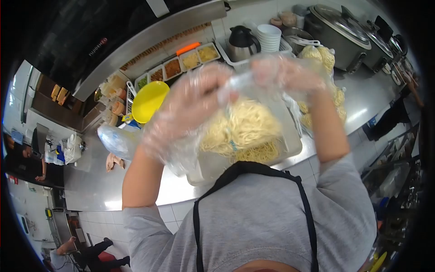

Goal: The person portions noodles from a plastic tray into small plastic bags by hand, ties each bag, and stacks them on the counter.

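My left hand (192, 97), in a clear plastic glove, is closed on the gathered top of a clear plastic bag of noodles (247, 124). My right hand (292, 75), gloved the same way, pinches the bag's neck from the other side. Pale yellow noodles fill the bag, which hangs over a shallow light tray (295, 147). Beneath it, loose thin noodles (258, 154) lie in the tray. Motion blurs both hands, and the bag's opening cannot be made out.
A yellow bowl (149, 102) stands left, near topping containers (172, 68). Behind are a thermos jug (242, 43) and stacked white tubs (268, 38). More bagged noodles (337, 97) sit right, below large cookers (337, 34). Other people are at the far left and right.
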### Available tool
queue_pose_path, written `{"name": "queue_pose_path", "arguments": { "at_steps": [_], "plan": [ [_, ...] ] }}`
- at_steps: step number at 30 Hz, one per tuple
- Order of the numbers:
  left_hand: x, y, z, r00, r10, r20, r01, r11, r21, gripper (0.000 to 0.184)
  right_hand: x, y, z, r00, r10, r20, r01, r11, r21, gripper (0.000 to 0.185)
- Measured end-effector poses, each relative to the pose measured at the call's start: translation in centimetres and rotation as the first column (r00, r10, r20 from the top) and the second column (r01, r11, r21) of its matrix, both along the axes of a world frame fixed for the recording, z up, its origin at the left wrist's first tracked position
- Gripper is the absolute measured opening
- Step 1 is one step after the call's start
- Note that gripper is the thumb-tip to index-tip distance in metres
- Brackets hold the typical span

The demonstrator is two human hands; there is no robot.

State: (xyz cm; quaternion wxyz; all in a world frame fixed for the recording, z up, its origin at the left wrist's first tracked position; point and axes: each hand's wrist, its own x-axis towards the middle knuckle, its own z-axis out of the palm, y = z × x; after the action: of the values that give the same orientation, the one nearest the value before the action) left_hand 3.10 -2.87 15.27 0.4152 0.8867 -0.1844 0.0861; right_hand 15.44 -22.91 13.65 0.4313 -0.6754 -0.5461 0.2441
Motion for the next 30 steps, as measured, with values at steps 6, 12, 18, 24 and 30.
{"name": "queue_pose_path", "arguments": {
  "at_steps": [6, 12, 18, 24, 30],
  "plan": [
    [7.1, -2.7, -8.5, 0.83, 0.215, -0.515, -0.547, 0.135, -0.826, 0.027, 1.2, 8.4, -12.9, 0.464, -0.245, -0.851, 0.504, 0.863, 0.027, 0.023],
    [10.3, -1.6, -17.5, 0.792, 0.489, -0.364, -0.553, 0.324, -0.768, 0.015, 2.7, 8.5, -17.7, 0.742, -0.549, 0.385, 0.402, 0.823, 0.401, 0.023],
    [7.5, 0.0, -16.0, 0.896, 0.358, -0.264, -0.444, 0.679, -0.584, 0.018, 2.5, 4.6, -13.8, 0.826, -0.346, 0.445, 0.274, 0.937, 0.218, 0.022],
    [4.6, -0.5, -15.6, 0.961, 0.069, -0.266, -0.246, 0.647, -0.722, 0.013, 0.5, 2.7, -13.6, 0.908, -0.361, -0.212, 0.374, 0.927, 0.021, 0.032],
    [4.7, -0.5, -19.8, 0.903, -0.016, -0.429, -0.319, 0.643, -0.696, 0.016, -0.4, 3.7, -15.5, 0.49, -0.398, -0.776, 0.485, 0.864, -0.136, 0.053]
  ]
}}
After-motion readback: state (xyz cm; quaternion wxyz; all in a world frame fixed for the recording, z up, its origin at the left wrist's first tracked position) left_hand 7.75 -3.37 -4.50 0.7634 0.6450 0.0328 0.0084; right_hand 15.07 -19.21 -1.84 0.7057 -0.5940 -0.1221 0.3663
